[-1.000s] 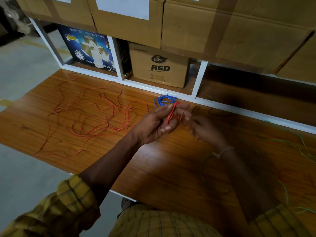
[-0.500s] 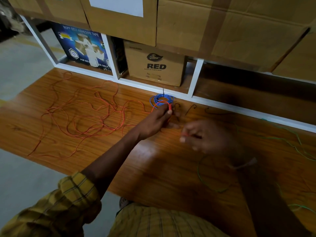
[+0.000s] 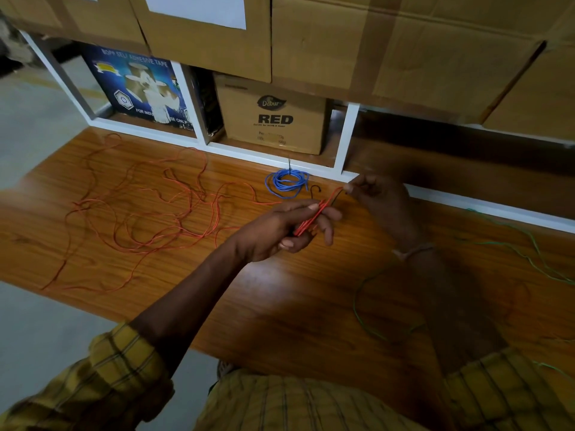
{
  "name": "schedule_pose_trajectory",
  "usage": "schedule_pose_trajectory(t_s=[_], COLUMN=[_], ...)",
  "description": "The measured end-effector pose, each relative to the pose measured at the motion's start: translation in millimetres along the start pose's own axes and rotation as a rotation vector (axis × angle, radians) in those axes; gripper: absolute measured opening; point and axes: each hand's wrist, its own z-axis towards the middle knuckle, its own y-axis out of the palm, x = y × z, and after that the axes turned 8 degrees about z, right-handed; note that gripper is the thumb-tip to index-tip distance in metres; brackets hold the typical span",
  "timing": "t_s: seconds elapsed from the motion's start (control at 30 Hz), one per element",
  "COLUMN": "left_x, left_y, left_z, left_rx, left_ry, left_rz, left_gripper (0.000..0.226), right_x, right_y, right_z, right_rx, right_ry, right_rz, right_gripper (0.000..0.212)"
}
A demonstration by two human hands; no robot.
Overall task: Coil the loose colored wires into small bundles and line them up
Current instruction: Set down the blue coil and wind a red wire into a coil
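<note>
Where the wooden tabletop (image 3: 280,306) runs under both forearms, its orange-brown grain shines with a pale glare beneath the left wrist and falls into deep shadow under the right arm. The left hand (image 3: 280,228) grips a flattened red wire bundle (image 3: 314,217), its fingers and thumb curled round the strands. The right hand (image 3: 378,197), just beyond and to the right of it, pinches the far end of that bundle between fingertips. From the left hand a loose red wire (image 3: 140,213) trails away to the left and sprawls in wide tangled loops across the tabletop. Just beyond the left hand's fingertips lies a coiled blue wire bundle (image 3: 286,183), close against the white shelf frame (image 3: 345,141) at the table's back edge. To the right of the right arm and on its near side, a loose green wire (image 3: 513,247) strays over the shadowed wood.

Behind the frame, low compartments hold a blue adhesive tape box (image 3: 137,88) and a brown carton marked RED (image 3: 273,116). Large taped cardboard boxes (image 3: 389,42) sit above them. Left of the tabletop, a grey floor (image 3: 34,119) shows, and again below the near edge. Yellow checked sleeves (image 3: 102,384) cover both upper arms.
</note>
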Motion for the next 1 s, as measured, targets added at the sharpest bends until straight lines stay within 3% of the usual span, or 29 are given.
schedule_pose_trajectory(t_s=[0.13, 0.3, 0.4, 0.5, 0.6, 0.7, 0.8, 1.0], left_x=[4.1, 5.8, -0.7, -6.9, -13.3, -19.2, -10.6, 4.0], left_y=[1.1, -3.1, -11.7, -15.5, -16.4, -18.2, -9.3, 2.5], left_z=[2.8, 13.8, 23.4, 31.3, 30.3, 26.6, 20.8, 14.0], left_rx=[0.048, 0.177, 0.285, 0.438, 0.5, 0.379, 0.274, 0.12], left_ry=[0.081, 0.142, 0.18, 0.142, 0.086, 0.06, 0.039, 0.019], left_rz=[-0.196, -0.356, -0.392, -0.212, 0.145, 0.447, 0.567, 0.292], left_gripper=[0.047, 0.047, 0.046, 0.036, 0.033, 0.035, 0.033, 0.036], right_x=[5.0, 21.3, 15.3, -1.7, -29.2, -52.1, -60.1, -30.8], right_y=[27.5, 48.5, 46.5, 34.8, 15.7, -8.8, -30.8, -39.2], right_z=[-29.6, -59.3, -67.0, -70.8, -72.5, -62.9, -44.3, 1.4], right_rx=[-0.127, -0.293, -0.44, -0.529, -0.588, -0.522, -0.389, -0.164], right_ry=[0.208, 0.169, 0.003, -0.115, -0.087, -0.047, -0.065, -0.079], right_rz=[0.094, -0.017, -0.242, -0.342, -0.249, -0.082, 0.08, 0.127], right_gripper=[0.016, 0.028, 0.035, 0.044, 0.031, 0.017, 0.016, 0.009])
